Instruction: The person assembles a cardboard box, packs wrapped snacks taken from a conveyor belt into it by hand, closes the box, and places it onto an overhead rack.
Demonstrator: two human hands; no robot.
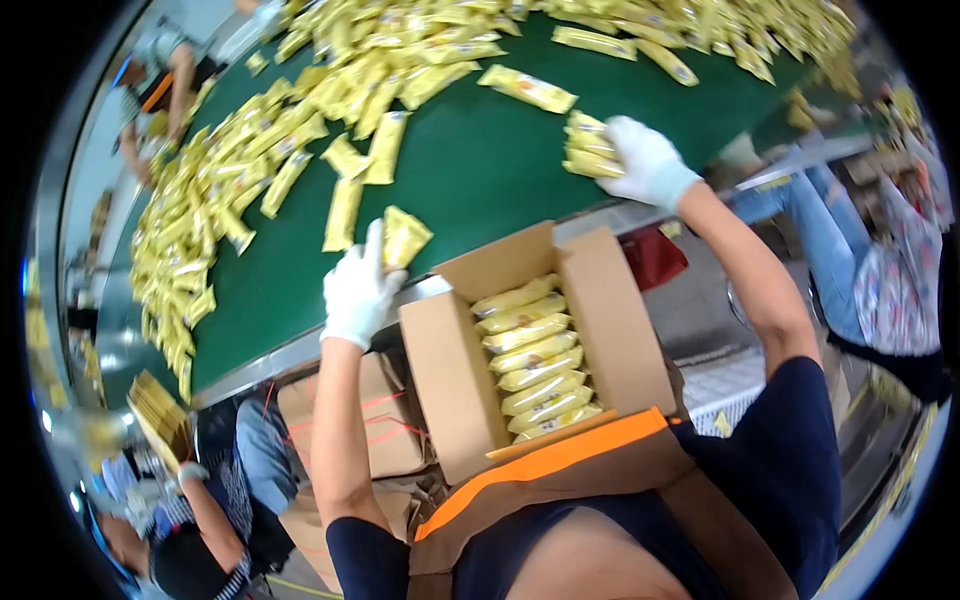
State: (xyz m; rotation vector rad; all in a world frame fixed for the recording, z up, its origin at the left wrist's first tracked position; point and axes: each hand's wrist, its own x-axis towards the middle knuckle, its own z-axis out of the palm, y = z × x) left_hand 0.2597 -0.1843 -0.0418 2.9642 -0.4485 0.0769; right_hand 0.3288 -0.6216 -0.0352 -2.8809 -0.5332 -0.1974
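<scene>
In a white glove, my left hand [355, 295] grips a yellow snack packet [405, 238] between thumb and fingers, over the front edge of the green belt. My right hand [645, 165], also gloved, is closed around a small bundle of yellow snack packets [588, 147] above the belt at the right. Between my forearms, against my body, stands an open cardboard box [440, 370] with its flaps spread. Inside it several yellow packets [537, 352] lie in a neat row. Loose packets [345, 205] rest just beyond my left hand.
A large heap of yellow packets [390, 50] covers the far and left parts of the green belt [480, 180]. Closed brown cartons [350, 415] stand below at my left. Co-workers are at the left and right; one gloved hand [192, 472] is near a cardboard piece [160, 420].
</scene>
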